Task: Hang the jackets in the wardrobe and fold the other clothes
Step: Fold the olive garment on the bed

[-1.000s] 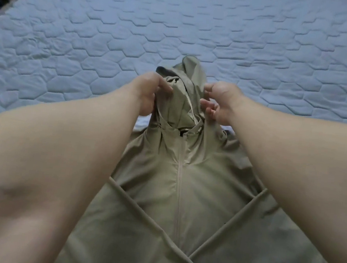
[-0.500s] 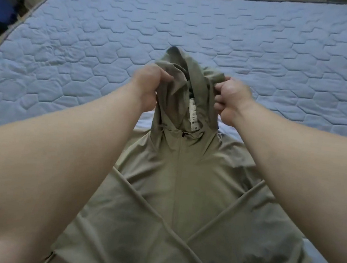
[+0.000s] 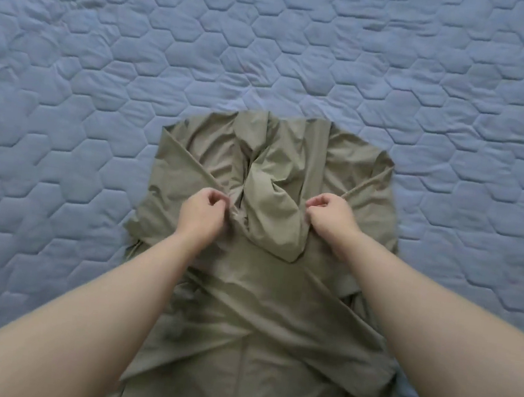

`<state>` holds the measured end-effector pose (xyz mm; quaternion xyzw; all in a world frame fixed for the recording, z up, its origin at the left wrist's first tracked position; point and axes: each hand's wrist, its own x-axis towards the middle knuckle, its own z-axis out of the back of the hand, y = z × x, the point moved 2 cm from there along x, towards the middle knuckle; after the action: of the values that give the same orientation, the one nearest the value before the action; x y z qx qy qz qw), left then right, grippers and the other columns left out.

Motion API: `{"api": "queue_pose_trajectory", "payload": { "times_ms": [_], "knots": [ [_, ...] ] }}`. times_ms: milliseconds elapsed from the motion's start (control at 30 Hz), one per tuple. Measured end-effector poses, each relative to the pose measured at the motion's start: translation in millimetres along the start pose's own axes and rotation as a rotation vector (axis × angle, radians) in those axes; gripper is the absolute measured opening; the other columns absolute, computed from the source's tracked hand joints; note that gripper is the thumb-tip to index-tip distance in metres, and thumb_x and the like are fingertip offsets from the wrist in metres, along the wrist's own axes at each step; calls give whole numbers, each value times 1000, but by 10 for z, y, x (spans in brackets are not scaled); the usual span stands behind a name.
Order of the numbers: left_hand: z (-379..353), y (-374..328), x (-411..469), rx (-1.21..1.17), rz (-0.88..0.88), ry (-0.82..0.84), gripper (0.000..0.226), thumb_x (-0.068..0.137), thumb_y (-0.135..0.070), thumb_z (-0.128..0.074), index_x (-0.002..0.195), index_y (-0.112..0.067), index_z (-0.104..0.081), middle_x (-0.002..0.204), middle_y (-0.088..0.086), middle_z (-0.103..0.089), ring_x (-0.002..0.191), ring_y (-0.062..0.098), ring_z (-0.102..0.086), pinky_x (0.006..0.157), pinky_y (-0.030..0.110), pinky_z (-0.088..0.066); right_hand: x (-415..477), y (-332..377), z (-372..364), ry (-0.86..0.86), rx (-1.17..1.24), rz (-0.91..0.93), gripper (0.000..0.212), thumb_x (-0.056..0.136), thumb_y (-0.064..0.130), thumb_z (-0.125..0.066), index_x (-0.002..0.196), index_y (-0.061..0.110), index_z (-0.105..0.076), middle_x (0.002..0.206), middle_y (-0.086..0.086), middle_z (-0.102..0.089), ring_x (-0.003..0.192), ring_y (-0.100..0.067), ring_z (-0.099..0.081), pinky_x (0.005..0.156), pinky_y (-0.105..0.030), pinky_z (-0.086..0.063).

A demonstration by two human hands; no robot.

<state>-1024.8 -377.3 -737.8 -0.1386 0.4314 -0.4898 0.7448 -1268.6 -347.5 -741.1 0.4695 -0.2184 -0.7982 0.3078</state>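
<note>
Head view: the jacket [image 3: 250, 376] lies on the bed [image 3: 270, 52], sleeves [image 3: 320, 335] crossed, hood [image 3: 273, 206] turned down onto its chest. Left hand [image 3: 202, 212] and right hand [image 3: 328, 217] each pinch a hood edge; folding the body is likely not yet done.

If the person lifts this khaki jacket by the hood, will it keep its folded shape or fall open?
Probably falls open: the jacket looks thin and limp, creasing around the folded hood. Likely light, since the left hand and right hand only pinch it. Its smooth cloth may slide.
</note>
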Motion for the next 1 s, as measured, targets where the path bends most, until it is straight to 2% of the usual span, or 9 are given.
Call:
{"api": "queue_pose_trajectory", "payload": {
  "times_ms": [33,100,167,233,333,467,600,800,1000],
  "knots": [
    [-53,-5,0,-26,13,-22,12,93,-28,-62,99,-19,-67,97,0,-72,97,24,-68,92,37,-54,12,-49,-60,-26,4,-33,10,82,18,-66,81,26,-59,98,-6,-67,94,-26,-65,84,-35,-56],
    [-188,-3,27,-83,95,-29,48,86,-54,-70,111,-14,-59,104,5,-70,99,27,-68,91,45,-57,38,-137,-145,-61,-37,-75,27,75,37,-73,92,27,-55,114,-8,-55,96,-27,-62,92,-42,-56],
    [-296,-4,35,-63,141,-4,67,76,-62,-77,116,-13,-55,110,7,-68,100,29,-69,90,45,-57,1,-194,-222,-66,-125,-40,43,72,49,-75,100,26,-52,113,-3,-41,81,-15,-55,91,-35,-53],
    [-364,40,53,-38,139,23,64,70,-45,-87,115,-12,-56,109,8,-69,100,28,-69,92,43,-57,-66,-245,-306,-76,-168,53,45,75,49,-75,103,26,-48,112,0,-35,75,-7,-48,90,-30,-46],
    [-354,126,39,40,89,62,50,71,-21,-83,112,-13,-56,102,9,-70,99,29,-68,92,41,-56,-198,-345,-401,-38,-350,162,41,82,42,-73,110,25,-49,120,-3,-34,95,-24,-57,95,-36,-47],
    [-266,43,117,347,-50,123,49,76,-37,-74,113,-15,-52,112,8,-65,106,30,-61,85,34,-48,-163,-312,-291,19,-667,226,36,87,47,-63,114,24,-59,126,-6,-39,114,-33,-55,96,-42,-50],
    [-67,-339,502,80,-36,-176,49,88,-39,-63,126,-9,-55,129,15,-55,116,34,-57,98,37,-43,161,54,-2,-238,-687,454,36,90,53,-56,98,19,-65,118,-7,-49,113,-32,-51,95,-42,-47],
    [131,-741,1150,498,-232,-184,51,92,-16,-51,141,-8,-43,148,14,-35,129,40,-48,110,46,-36,876,435,473,-312,-690,326,53,91,39,-62,133,11,-46,140,-15,-38,131,-37,-42,105,-47,-40],
    [339,-692,1667,822,-217,-157,56,88,-20,-59,139,-6,-42,143,21,-43,128,45,-49,105,51,-43,1353,429,743,-219,-699,229,74,85,37,-70,148,15,-39,150,-15,-42,138,-37,-42,112,-44,-41]
  ]
}}
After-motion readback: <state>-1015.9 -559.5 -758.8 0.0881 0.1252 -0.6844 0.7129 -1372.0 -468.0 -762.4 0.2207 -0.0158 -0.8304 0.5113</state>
